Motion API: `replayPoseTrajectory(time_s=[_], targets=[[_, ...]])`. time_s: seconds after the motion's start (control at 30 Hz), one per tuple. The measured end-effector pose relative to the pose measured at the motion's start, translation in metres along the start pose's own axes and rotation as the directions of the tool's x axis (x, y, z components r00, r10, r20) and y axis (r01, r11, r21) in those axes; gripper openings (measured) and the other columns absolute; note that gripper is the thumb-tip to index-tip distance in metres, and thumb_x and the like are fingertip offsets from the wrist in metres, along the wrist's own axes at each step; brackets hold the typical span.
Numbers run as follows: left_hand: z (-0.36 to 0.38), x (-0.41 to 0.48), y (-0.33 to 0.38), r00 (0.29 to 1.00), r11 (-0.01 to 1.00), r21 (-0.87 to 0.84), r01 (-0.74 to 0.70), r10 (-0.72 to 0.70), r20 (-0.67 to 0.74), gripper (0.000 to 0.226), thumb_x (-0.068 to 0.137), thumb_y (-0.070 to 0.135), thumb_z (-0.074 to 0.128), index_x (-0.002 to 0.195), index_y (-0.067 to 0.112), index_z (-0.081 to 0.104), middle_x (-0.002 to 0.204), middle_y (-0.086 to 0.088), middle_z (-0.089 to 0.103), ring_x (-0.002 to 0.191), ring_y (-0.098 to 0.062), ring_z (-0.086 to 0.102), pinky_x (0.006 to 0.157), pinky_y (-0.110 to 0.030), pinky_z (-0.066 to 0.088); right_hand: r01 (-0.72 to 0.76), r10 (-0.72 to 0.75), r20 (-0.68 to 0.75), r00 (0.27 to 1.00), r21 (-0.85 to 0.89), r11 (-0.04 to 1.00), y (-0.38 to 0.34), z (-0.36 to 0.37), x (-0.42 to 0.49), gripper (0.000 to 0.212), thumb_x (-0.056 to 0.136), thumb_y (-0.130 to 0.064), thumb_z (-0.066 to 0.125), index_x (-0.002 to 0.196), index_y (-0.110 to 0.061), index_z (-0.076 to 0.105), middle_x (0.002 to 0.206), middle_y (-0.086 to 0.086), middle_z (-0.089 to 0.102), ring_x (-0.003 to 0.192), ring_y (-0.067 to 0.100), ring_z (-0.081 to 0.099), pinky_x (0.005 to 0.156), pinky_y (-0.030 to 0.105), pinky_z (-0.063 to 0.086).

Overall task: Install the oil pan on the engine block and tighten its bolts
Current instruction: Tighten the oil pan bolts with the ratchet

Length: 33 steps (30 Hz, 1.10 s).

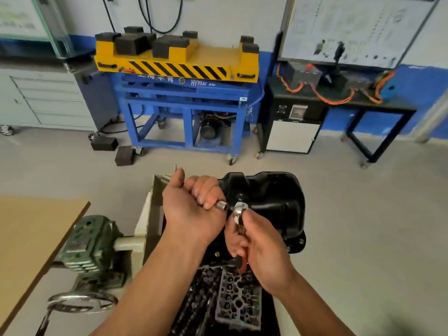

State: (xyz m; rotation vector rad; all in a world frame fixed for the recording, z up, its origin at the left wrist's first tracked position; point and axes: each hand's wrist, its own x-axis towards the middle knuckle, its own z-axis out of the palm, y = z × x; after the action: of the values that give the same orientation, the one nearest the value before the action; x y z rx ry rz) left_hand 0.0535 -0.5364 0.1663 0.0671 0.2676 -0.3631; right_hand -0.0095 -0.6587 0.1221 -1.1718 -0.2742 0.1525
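Tool assembly, frame centre: left hand [194,204] grips socket [222,204]; right hand [263,248] grips ratchet [239,210]. Next, probably: join them, address oil pan [274,195] bolts.

Handle of ratchet [238,209] mostly buried in right hand [261,248]; only the head and a red tip showed. Back of socket [221,204] covered by left hand [191,209] fingers. Near-left part of oil pan [271,197] hidden behind both hands. The engine block [237,299] was cut off at the near edge. Lettering on blue stand [201,82] blurred, unreadable. Markings on far-right wall board [351,27] too small to tell.
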Motion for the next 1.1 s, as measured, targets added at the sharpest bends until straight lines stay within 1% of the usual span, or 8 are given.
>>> replayPoseTrajectory(time_s=[0.23, 0.43, 0.57, 0.8, 0.87, 0.93, 1.03, 1.1], targets=[[0.020, 0.018, -0.027, 1.000, 1.000, 0.018, -0.025, 0.025, 0.003, 0.055, 0.103, 0.035, 0.039, 0.051, 0.020, 0.026, 0.046, 0.005, 0.019, 0.033, -0.011, 0.021, 0.029, -0.022, 0.019, 0.038, -0.038, 0.017, 0.999, -0.019, 0.999, -0.020, -0.026, 0.008, 0.037, 0.093, -0.043, 0.048, 0.079, -0.009, 0.052, 0.060, -0.007, 0.038, 0.055, 0.010, 0.030, 0.055, 0.028, 0.024], [0.039, 0.031, -0.012, 1.000, 1.000, 0.012, 0.001, 0.000, -0.026, 0.053, 0.104, 0.029, 0.037, 0.052, 0.019, 0.027, 0.050, 0.006, 0.022, 0.038, -0.010, 0.025, 0.033, -0.020, 0.025, 0.088, -0.055, 0.110, 0.992, -0.321, 0.943, -0.046, -0.039, 0.040, 0.032, 0.097, -0.043, 0.044, 0.084, -0.017, 0.056, 0.072, -0.005, 0.045, 0.063, 0.006, 0.038, 0.061, 0.019, 0.036], [0.057, 0.043, 0.008, 0.997, 0.994, -0.079, 0.078, -0.079, -0.018, 0.043, 0.103, 0.027, 0.042, 0.062, 0.021, 0.031, 0.053, 0.006, 0.028, 0.043, -0.011, 0.033, 0.040, -0.021, 0.041, 0.208, -0.022, 0.261, 0.965, -0.712, 0.670, -0.085, -0.040, 0.077, 0.035, 0.100, -0.047, 0.038, 0.084, -0.019, 0.050, 0.070, 0.006, 0.045, 0.063, 0.025, 0.043, 0.062, 0.050, 0.042], [0.076, 0.082, 0.052, 0.987, 0.956, 0.249, 0.157, -0.148, -0.054, 0.042, 0.104, 0.034, 0.041, 0.065, 0.019, 0.044, 0.057, 0.005, 0.050, 0.065, -0.015, 0.058, 0.084, -0.032, 0.050, 0.423, -0.129, 0.414, 0.901, -0.905, 0.045, -0.120, -0.027, 0.152, 0.037, 0.094, -0.062, 0.040, 0.113, -0.033, 0.055, 0.059, -0.015, 0.048, 0.054, 0.010, 0.049, 0.051, 0.031, 0.037], [0.071, 0.099, 0.067, 0.977, 0.883, 0.418, 0.214, -0.193, -0.091, 0.033, 0.106, 0.037, 0.037, 0.091, 0.015, 0.057, 0.090, 0.005, 0.059, 0.097, -0.013, 0.056, 0.106, -0.029, 0.043, 0.389, -0.165, 0.383, 0.909, -0.921, 0.007, -0.114, -0.022, 0.169, 0.039, 0.092, -0.064, 0.043, 0.119, -0.040, 0.057, 0.063, -0.028, 0.053, 0.057, -0.001, 0.052, 0.054, 0.026, 0.038], [0.059, 0.116, 0.082, 0.965, 0.760, 0.595, 0.260, -0.219, -0.143, 0.030, 0.107, 0.036, 0.034, 0.116, 0.014, 0.054, 0.114, -0.006, 0.055, 0.108, -0.018, 0.052, 0.102, -0.028, 0.041, 0.368, -0.118, 0.362, 0.925, -0.929, 0.032, -0.104, -0.018, 0.185, 0.036, 0.092, -0.061, 0.047, 0.115, -0.040, 0.066, 0.071, -0.034, 0.060, 0.066, -0.006, 0.058, 0.059, 0.028, 0.047], [0.036, 0.134, 0.103, 0.931, 0.526, 0.774, 0.354, -0.281, -0.235, 0.034, 0.104, 0.040, 0.038, 0.099, 0.013, 0.058, 0.086, -0.006, 0.057, 0.071, -0.016, 0.055, 0.066, -0.025, 0.042, 0.290, -0.004, 0.293, 0.956, -0.944, 0.156, -0.085, -0.022, 0.205, 0.035, 0.093, -0.057, 0.047, 0.098, -0.036, 0.074, 0.077, -0.022, 0.070, 0.072, 0.004, 0.066, 0.065, 0.036, 0.053], [0.022, 0.142, 0.119, 0.914, 0.255, 0.892, 0.374, -0.262, -0.309, 0.044, 0.100, 0.051, 0.043, 0.074, 0.017, 0.055, 0.065, 0.000, 0.050, 0.052, -0.012, 0.044, 0.050, -0.023, 0.031, 0.185, 0.030, 0.198, 0.980, -0.952, 0.244, -0.071, -0.028, 0.217, 0.038, 0.090, -0.060, 0.047, 0.094, -0.036, 0.075, 0.064, -0.019, 0.063, 0.060, 0.003, 0.059, 0.061, 0.034, 0.049]])
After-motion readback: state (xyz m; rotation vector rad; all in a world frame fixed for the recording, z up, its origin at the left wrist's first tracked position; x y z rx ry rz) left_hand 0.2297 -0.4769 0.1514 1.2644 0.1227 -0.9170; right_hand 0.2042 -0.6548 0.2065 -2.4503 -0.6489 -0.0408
